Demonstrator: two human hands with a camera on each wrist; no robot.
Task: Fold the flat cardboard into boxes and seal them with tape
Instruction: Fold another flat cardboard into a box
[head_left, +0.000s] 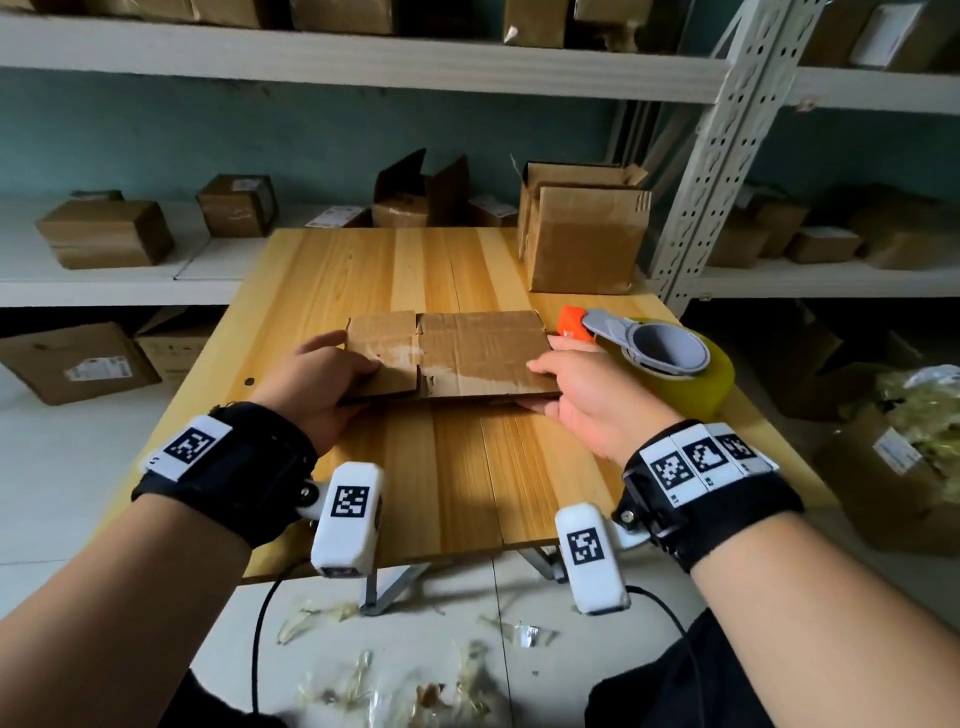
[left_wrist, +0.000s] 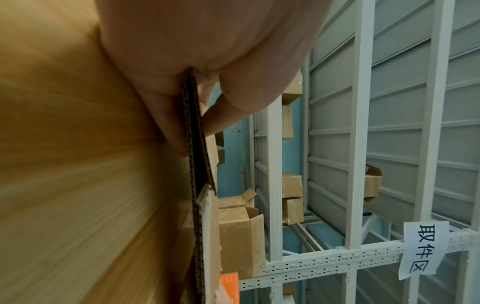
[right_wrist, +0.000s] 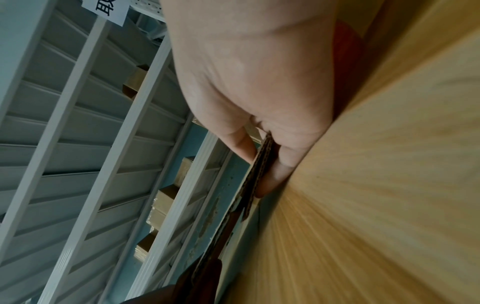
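Observation:
A flat folded cardboard box (head_left: 467, 353), brown with old tape marks, lies just above the wooden table (head_left: 467, 478) at its middle. My left hand (head_left: 322, 379) grips its left near edge, thumb on top and fingers under it. My right hand (head_left: 582, 395) grips the right near edge the same way. In the left wrist view the cardboard edge (left_wrist: 193, 144) is pinched between thumb and fingers. The right wrist view shows the cardboard edge (right_wrist: 259, 170) held likewise. A yellow tape roll in a grey and orange dispenser (head_left: 670, 358) sits to the right of my right hand.
An open upright cardboard box (head_left: 582, 234) stands at the table's far right corner. White shelves (head_left: 130, 280) with several small boxes run behind and beside the table. A white perforated rack post (head_left: 711, 171) rises at the right. Tape scraps (head_left: 395, 680) litter the floor.

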